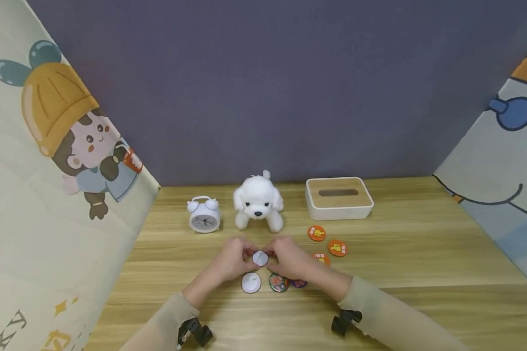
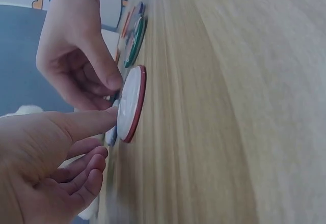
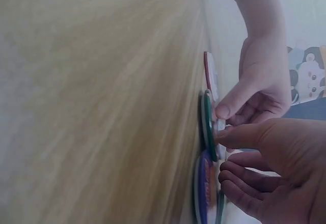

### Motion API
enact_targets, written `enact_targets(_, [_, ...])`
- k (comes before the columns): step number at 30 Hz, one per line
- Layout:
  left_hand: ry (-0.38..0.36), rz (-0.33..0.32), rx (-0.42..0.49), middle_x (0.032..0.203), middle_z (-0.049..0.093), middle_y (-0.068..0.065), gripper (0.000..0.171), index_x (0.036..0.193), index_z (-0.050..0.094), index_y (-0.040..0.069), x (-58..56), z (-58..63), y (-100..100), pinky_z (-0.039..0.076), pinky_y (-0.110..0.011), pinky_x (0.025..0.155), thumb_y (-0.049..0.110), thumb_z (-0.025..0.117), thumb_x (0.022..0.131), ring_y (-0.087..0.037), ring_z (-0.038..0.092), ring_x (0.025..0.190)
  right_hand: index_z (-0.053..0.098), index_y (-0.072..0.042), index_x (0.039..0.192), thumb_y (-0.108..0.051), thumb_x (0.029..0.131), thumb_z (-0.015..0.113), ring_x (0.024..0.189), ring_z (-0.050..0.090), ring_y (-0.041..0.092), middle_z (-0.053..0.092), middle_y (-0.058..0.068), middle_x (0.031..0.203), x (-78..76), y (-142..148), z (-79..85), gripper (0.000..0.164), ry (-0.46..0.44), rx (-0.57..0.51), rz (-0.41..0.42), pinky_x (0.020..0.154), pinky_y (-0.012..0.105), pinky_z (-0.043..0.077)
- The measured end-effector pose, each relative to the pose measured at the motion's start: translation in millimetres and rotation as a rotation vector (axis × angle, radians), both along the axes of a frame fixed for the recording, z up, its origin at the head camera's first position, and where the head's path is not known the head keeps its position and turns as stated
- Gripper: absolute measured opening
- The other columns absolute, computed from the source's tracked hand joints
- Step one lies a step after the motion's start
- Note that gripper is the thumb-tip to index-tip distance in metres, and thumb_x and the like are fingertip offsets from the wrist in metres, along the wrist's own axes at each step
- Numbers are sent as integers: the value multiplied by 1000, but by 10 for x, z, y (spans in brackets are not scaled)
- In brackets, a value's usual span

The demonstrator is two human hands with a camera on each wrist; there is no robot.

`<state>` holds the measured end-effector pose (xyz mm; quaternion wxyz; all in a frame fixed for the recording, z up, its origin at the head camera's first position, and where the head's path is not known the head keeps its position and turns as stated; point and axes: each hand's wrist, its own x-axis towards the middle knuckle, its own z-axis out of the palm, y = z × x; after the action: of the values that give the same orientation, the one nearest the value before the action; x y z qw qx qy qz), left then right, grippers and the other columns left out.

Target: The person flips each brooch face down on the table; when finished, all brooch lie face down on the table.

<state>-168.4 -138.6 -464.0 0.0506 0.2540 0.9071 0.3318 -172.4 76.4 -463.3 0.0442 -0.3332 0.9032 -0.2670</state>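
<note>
At the lower centre of the head view, a person's left hand point(image 1: 236, 258) and right hand point(image 1: 288, 256) meet over a small round white-backed badge point(image 1: 260, 258). The left hand pinches its left edge between thumb and curled fingers, and the right hand pinches the right edge the same way. Whether this badge touches the wooden tabletop point(image 1: 391, 263) or is slightly raised cannot be told.

Just below it in the frame lies a larger round badge with a white back and red rim point(image 1: 251, 282), its face down. To the right of that, a round green patterned badge point(image 1: 279, 282) lies face up beside a round purple badge point(image 1: 298, 283), which the right forearm partly covers. Farther right, near the centre right, are three round orange badges with yellow designs point(image 1: 338, 248), the lowest partly hidden by the right hand.

Above the hands, a white plush dog point(image 1: 258, 202) faces the camera at the centre. A white twin-bell alarm clock point(image 1: 204, 215) stands to its left, and a white rectangular tissue box with a wood-coloured lid point(image 1: 339, 199) sits to its right, both near the dark grey-blue back wall point(image 1: 263, 92).
</note>
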Motion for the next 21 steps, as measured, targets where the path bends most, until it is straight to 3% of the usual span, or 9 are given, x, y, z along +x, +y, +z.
enact_targets(4, [3,13,-8,91,74,-7,31,107,81,3,53,50,-9,51,-20,66,11,92,79,-14,64,76,81,-5,109,-8,87,84,84,65,12,75,3,94,38,106,45,22,-20,-23,19,74,24,55])
enact_targets(8, [38,-34,-12,100,80,-8,29,108,81,4,163,147,82,60,-27,76,14,90,82,-20,72,86,81,-7,104,-10,88,83,88,71,13,78,1,94,112,291,84,16,13,-21,59,80,27,60])
enact_targets(12, [59,-95,-34,99,81,-6,29,106,83,5,292,206,203,62,-29,83,21,90,82,-20,74,89,81,-10,101,-16,85,87,88,71,11,79,-2,94,211,432,80,18,43,-14,112,79,24,59])
enact_targets(16, [83,-132,-77,89,79,0,30,102,84,10,368,163,281,56,-22,78,23,93,77,-13,66,82,81,-11,102,-17,81,91,87,67,8,77,-3,96,309,475,34,24,37,-32,143,77,19,56])
enact_targets(21, [75,-125,-119,84,76,4,33,102,85,13,397,88,323,50,-22,77,19,96,71,-9,57,82,82,-10,107,-17,81,91,86,62,7,76,-3,97,378,453,-32,28,96,-44,160,74,16,51])
